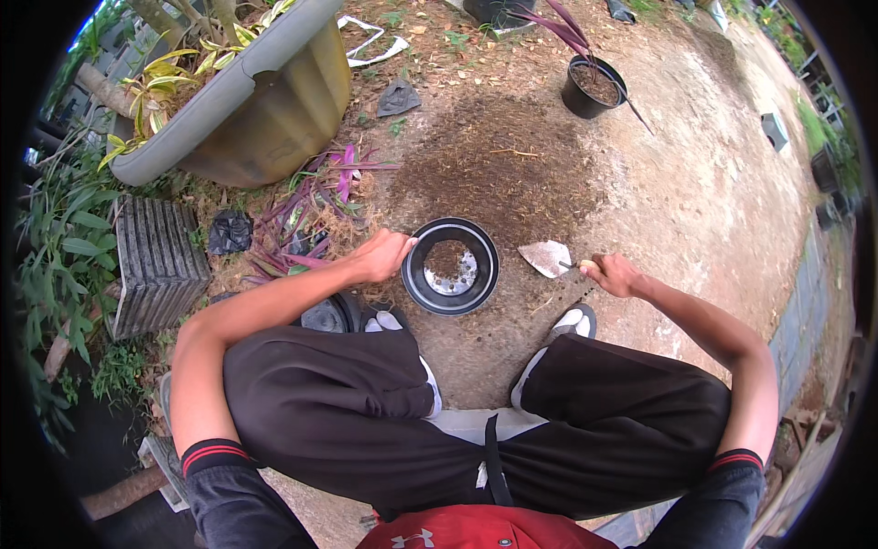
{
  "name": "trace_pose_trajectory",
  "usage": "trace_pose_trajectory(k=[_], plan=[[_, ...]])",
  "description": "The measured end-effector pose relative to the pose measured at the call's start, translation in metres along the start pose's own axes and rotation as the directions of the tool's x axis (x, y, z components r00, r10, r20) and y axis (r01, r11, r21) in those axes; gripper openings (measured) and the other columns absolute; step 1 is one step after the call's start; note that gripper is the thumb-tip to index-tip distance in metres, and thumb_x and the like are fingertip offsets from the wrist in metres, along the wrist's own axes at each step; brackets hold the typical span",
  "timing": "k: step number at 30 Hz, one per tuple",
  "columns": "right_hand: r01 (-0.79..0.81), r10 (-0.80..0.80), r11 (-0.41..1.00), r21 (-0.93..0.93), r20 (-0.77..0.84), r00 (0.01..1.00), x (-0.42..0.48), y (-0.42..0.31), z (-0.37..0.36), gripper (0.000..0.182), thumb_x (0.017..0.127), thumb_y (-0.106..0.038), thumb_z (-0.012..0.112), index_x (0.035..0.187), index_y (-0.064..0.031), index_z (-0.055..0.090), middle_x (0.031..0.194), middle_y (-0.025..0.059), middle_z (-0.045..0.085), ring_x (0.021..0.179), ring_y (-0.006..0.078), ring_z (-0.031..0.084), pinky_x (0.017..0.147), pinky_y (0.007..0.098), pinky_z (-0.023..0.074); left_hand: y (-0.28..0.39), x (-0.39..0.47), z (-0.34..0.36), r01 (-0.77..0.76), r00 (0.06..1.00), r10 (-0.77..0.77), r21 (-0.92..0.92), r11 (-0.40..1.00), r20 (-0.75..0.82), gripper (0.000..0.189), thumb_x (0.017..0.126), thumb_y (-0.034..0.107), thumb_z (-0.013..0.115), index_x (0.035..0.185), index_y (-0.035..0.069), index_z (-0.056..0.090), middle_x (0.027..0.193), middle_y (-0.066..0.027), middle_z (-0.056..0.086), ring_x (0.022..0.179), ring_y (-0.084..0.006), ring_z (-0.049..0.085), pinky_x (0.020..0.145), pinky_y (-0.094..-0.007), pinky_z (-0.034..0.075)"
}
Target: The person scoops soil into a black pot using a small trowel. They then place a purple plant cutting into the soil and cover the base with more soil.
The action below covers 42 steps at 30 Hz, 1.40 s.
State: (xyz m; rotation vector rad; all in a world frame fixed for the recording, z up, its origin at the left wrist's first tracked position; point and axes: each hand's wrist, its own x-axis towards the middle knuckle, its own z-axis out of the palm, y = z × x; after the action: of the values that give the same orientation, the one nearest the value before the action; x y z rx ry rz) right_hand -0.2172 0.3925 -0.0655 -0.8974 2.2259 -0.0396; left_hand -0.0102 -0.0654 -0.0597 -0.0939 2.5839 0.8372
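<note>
My left hand grips the rim of a black plastic plant pot that stands on the ground between my feet. Some brown soil lies on the pot's bottom, which has several drain holes. My right hand is closed around the handle of a garden trowel, whose blade carries a thin layer of dirt and is to the right of the pot, low over the ground. Beyond the pot spreads a patch of loose dark soil.
A large planter stands at upper left, above cut purple-leaved plants. Stacked ridged grey blocks or trays are at left. Another black pot sits by my left foot. A potted purple-leaved plant stands beyond the soil.
</note>
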Motion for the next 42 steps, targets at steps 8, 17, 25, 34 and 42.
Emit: trace_pose_trajectory(k=[8, 17, 25, 34, 42], plan=[[-0.076, 0.076, 0.997, 0.003, -0.138, 0.988, 0.008, -0.030, 0.026, 0.060, 0.108, -0.054, 0.045, 0.114, 0.0035, 0.060, 0.080, 0.0312, 0.069, 0.086, 0.0485, 0.071, 0.077, 0.0569, 0.0551, 0.002, -0.001, -0.002, -0.030, 0.998, 0.027, 0.050, 0.998, 0.057, 0.062, 0.114, 0.033, 0.037, 0.074, -0.005, 0.067, 0.060, -0.0186, 0.066, 0.067, -0.0366, 0.074, 0.074, -0.0484, 0.059], [-0.092, 0.097, 0.982, 0.163, -0.023, 0.995, 0.021, -0.007, 0.033, 0.054, 0.105, -0.054, 0.053, 0.118, -0.0020, 0.061, 0.089, 0.0259, 0.071, 0.087, 0.0427, 0.070, 0.079, 0.0533, 0.0538, 0.009, 0.002, -0.003, -0.095, 0.989, 0.077, 0.143, 0.985, 0.130, 0.068, 0.113, 0.043, 0.033, 0.077, -0.002, 0.069, 0.063, -0.0141, 0.069, 0.071, -0.0340, 0.075, 0.078, -0.0473, 0.059], [0.093, -0.086, 0.986, 0.139, -0.052, 0.995, 0.006, -0.011, 0.001, 0.046, 0.104, -0.049, 0.060, 0.107, -0.0031, 0.062, 0.077, 0.0147, 0.065, 0.072, 0.0256, 0.066, 0.067, 0.0443, 0.0499, 0.002, 0.003, 0.004, 0.039, 0.992, -0.038, -0.005, 0.999, 0.122, 0.073, 0.112, 0.051, 0.029, 0.085, -0.005, 0.067, 0.070, -0.0214, 0.068, 0.073, -0.0420, 0.070, 0.079, -0.0522, 0.056], [0.229, -0.209, 0.959, 0.167, -0.132, 0.969, -0.006, -0.033, -0.063, 0.042, 0.098, -0.047, 0.062, 0.101, -0.0055, 0.066, 0.076, 0.0138, 0.066, 0.071, 0.0294, 0.065, 0.069, 0.0442, 0.0486, 0.008, -0.009, 0.007, 0.147, 0.974, -0.116, -0.152, 0.977, 0.193, 0.063, 0.113, 0.048, 0.029, 0.103, -0.003, 0.065, 0.074, -0.0094, 0.070, 0.062, -0.0184, 0.071, 0.056, -0.0332, 0.061], [0.362, -0.372, 0.926, -0.108, -0.099, 0.923, -0.020, -0.085, -0.119, 0.048, 0.096, -0.053, 0.059, 0.102, -0.0067, 0.069, 0.066, 0.0185, 0.065, 0.062, 0.0367, 0.065, 0.063, 0.0504, 0.0521, 0.018, -0.015, 0.009, 0.124, 0.975, -0.084, -0.193, 0.973, 0.204, 0.054, 0.114, 0.039, 0.032, 0.103, -0.005, 0.060, 0.079, -0.0107, 0.071, 0.065, -0.0192, 0.072, 0.054, -0.0333, 0.062]])
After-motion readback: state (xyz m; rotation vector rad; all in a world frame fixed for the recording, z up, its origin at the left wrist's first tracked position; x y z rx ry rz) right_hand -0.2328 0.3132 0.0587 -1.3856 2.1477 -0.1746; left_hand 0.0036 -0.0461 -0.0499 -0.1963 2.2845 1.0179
